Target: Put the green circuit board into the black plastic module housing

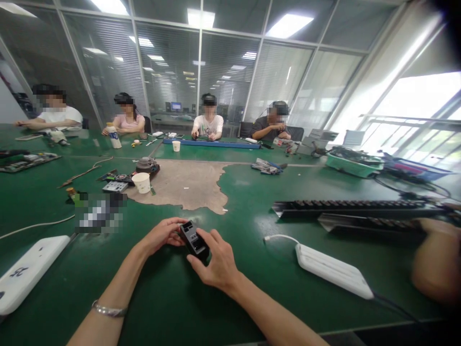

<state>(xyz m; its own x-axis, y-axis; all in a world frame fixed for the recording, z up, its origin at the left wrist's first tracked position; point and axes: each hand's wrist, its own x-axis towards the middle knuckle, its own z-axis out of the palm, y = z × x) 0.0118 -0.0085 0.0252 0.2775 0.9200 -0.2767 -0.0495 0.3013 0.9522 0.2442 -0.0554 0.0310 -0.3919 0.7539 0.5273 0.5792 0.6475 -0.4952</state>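
Observation:
A small black box (194, 236) with a grey face and several dark slots or openings is tilted between my hands, just above the green table. My left hand (164, 236) grips its far-left end, with the fingers partly tucked behind it. From the right side my right hand (220, 263) holds the box, its forefinger on the face and its thumb near the lower end. My hands hide the underside of the box. Beyond my hands lies a ragged brown sheet (187, 180) on the table (248, 298).
White oblong units with cables lie left (34, 269) and right (333, 270). A paper cup (141, 183) stands beside circuit parts. Long metal channels (345, 208) lie at the right, near another person's arm (437, 259). A green basket (355, 165) stands behind. Several people sit opposite.

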